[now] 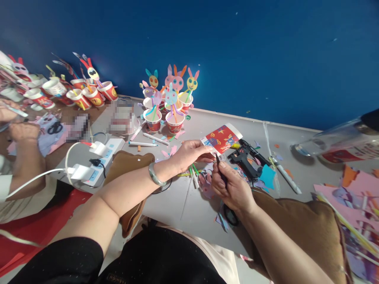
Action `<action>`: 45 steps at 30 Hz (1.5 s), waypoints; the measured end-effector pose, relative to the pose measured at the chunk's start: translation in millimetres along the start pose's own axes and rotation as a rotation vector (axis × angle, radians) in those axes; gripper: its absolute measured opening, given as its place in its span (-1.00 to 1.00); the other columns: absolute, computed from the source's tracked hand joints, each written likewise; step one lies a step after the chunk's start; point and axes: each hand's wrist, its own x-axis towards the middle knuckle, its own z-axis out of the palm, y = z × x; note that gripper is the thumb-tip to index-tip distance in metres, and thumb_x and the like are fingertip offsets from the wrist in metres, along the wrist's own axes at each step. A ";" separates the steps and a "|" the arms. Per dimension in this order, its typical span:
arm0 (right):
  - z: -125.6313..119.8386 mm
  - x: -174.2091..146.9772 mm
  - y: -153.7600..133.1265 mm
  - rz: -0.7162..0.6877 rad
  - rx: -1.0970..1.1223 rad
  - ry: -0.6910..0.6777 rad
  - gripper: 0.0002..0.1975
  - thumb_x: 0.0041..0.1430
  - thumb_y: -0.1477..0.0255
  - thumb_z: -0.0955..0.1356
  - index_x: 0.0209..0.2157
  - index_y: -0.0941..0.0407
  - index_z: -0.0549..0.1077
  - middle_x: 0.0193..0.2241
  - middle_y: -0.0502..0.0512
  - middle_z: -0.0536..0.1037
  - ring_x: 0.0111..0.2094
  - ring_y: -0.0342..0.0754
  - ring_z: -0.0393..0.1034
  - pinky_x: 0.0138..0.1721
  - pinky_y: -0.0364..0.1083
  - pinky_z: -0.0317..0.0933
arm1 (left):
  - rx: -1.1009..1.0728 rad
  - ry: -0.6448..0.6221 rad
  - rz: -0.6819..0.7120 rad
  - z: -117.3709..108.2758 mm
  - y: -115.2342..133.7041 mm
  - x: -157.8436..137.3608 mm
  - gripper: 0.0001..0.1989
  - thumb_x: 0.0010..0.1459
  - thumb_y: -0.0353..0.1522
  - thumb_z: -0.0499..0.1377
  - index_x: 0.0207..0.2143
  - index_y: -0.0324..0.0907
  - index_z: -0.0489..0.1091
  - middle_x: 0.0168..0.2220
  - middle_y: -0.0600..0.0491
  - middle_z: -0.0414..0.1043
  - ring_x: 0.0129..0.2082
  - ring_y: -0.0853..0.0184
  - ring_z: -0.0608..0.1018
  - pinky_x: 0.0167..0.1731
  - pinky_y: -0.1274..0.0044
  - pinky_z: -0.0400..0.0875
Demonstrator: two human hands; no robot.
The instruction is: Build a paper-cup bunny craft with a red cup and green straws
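Note:
My left hand [194,154], with a bangle at the wrist, grips a red printed paper cup [222,139] lying on its side, its rim pointing to the far right. My right hand [232,183] is closed around a slim, dark, pointed tool [218,161]; its tip is at the base end of the cup, and its exact kind is unclear. A black glue gun [247,157] lies just beyond my right hand. Below the hands are green and white straws [194,173] and pink paper cut-outs [206,185]. Black scissor handles [230,215] show nearer the table's front edge.
Paper cups with rabbit figures [174,118] stand by the blue wall. More cups [93,96] are at left, near a co-worker's hand [23,130]. A power strip [108,159], brown cushions [299,225], a clear bottle [334,144] and coloured paper scraps [334,185] lie around.

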 end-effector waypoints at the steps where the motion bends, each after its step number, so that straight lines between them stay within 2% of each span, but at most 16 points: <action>1: 0.1 0.4 0.4 0.000 -0.007 0.002 -0.66 0.16 0.12 0.46 -0.39 0.08 0.37 -0.74 -0.18 0.25 -0.79 -0.32 -0.15 -0.75 -0.25 -0.06 | 0.024 0.009 0.010 -0.5 -0.1 0.2 -0.85 0.10 -0.34 0.30 -0.36 -0.28 0.50 -0.41 0.03 0.57 -0.37 0.42 0.59 -0.18 0.46 0.52; 3: 0.7 1.2 1.2 0.007 -0.024 0.001 -0.65 0.17 0.11 0.45 -0.41 0.08 0.38 -0.75 -0.18 0.25 -0.79 -0.31 -0.13 -0.70 -0.23 0.09 | 0.086 0.025 0.044 -2.0 -0.1 0.7 -0.85 0.11 -0.33 0.28 -0.39 -0.27 0.49 -0.42 0.03 0.57 -0.39 0.42 0.58 -0.22 0.49 0.50; 7: 2.6 2.0 2.1 0.006 -0.051 0.007 -0.63 0.19 0.08 0.42 -0.44 0.08 0.40 -0.78 -0.18 0.23 -0.77 -0.29 -0.07 -0.43 -0.14 0.38 | 0.256 0.051 0.159 -5.2 2.9 0.3 -0.79 0.14 -0.30 0.23 -0.48 -0.24 0.41 -0.48 0.07 0.51 -0.47 0.46 0.51 -0.35 0.57 0.41; 10: 3.5 0.9 1.8 0.001 -0.069 0.011 -0.65 0.19 0.08 0.42 -0.42 0.07 0.41 -0.78 -0.18 0.24 -0.76 -0.27 -0.04 -0.36 -0.10 0.42 | 0.376 0.055 0.238 -6.2 7.2 -1.7 -0.75 0.15 -0.30 0.21 -0.54 -0.21 0.33 -0.54 0.11 0.44 -0.51 0.49 0.44 -0.42 0.60 0.33; 15: 3.3 -0.8 0.6 0.004 -0.088 0.012 -0.64 0.19 0.08 0.42 -0.44 0.07 0.39 -0.78 -0.17 0.24 -0.75 -0.24 0.00 -0.35 -0.09 0.43 | 0.467 0.006 0.316 -8.1 6.7 -2.2 -0.72 0.17 -0.25 0.19 -0.53 -0.20 0.29 -0.53 0.11 0.42 -0.49 0.48 0.41 -0.41 0.60 0.32; 19: 2.5 -0.2 0.0 0.031 -0.054 0.014 -0.64 0.16 0.09 0.44 -0.44 0.07 0.39 -0.77 -0.17 0.24 -0.76 -0.24 -0.03 -0.39 -0.08 0.42 | 0.497 -0.013 0.342 -10.3 -0.2 0.5 -0.74 0.19 -0.23 0.17 -0.47 -0.21 0.34 -0.51 0.09 0.42 -0.49 0.47 0.42 -0.40 0.59 0.34; 22: 1.6 0.3 -0.5 0.041 -0.039 0.019 -0.63 0.13 0.07 0.45 -0.43 0.06 0.38 -0.77 -0.17 0.23 -0.77 -0.26 -0.06 -0.50 -0.11 0.35 | 0.517 -0.026 0.371 -10.2 -1.2 0.0 -0.75 0.18 -0.22 0.18 -0.45 -0.21 0.35 -0.49 0.07 0.46 -0.46 0.46 0.46 -0.38 0.59 0.35; 26: -0.1 0.5 -0.8 0.036 -0.042 0.012 -0.61 0.13 0.03 0.44 -0.41 0.07 0.39 -0.78 -0.17 0.23 -0.79 -0.27 -0.12 -0.72 -0.19 0.07 | 0.515 -0.059 0.369 -9.1 2.4 -1.9 -0.73 0.18 -0.21 0.19 -0.46 -0.20 0.33 -0.48 0.05 0.49 -0.44 0.45 0.50 -0.38 0.60 0.37; 29: -1.2 0.7 0.0 0.043 -0.049 -0.009 -0.60 0.15 0.02 0.43 -0.40 0.08 0.39 -0.78 -0.17 0.22 -0.79 -0.28 -0.16 -0.76 -0.21 -0.05 | 0.533 -0.067 0.350 -9.6 4.2 -1.5 -0.74 0.18 -0.22 0.18 -0.47 -0.20 0.33 -0.49 0.05 0.48 -0.46 0.46 0.48 -0.41 0.61 0.35; 39: 0.6 -0.2 -0.4 0.020 -0.070 -0.034 -0.64 0.16 0.09 0.44 -0.40 0.08 0.39 -0.78 -0.17 0.24 -0.79 -0.29 -0.15 -0.75 -0.22 -0.07 | 0.630 -0.059 0.292 -14.8 7.8 -0.4 -0.74 0.17 -0.25 0.18 -0.51 -0.21 0.32 -0.55 0.11 0.41 -0.52 0.49 0.41 -0.47 0.63 0.27; 45: 0.5 -0.7 -1.6 0.046 -0.072 -0.045 -0.63 0.17 0.08 0.44 -0.41 0.08 0.37 -0.76 -0.18 0.23 -0.78 -0.29 -0.16 -0.75 -0.23 -0.08 | 0.559 -0.118 0.231 -17.2 8.3 1.3 -0.74 0.18 -0.25 0.17 -0.50 -0.20 0.29 -0.54 0.11 0.39 -0.51 0.49 0.44 -0.44 0.61 0.33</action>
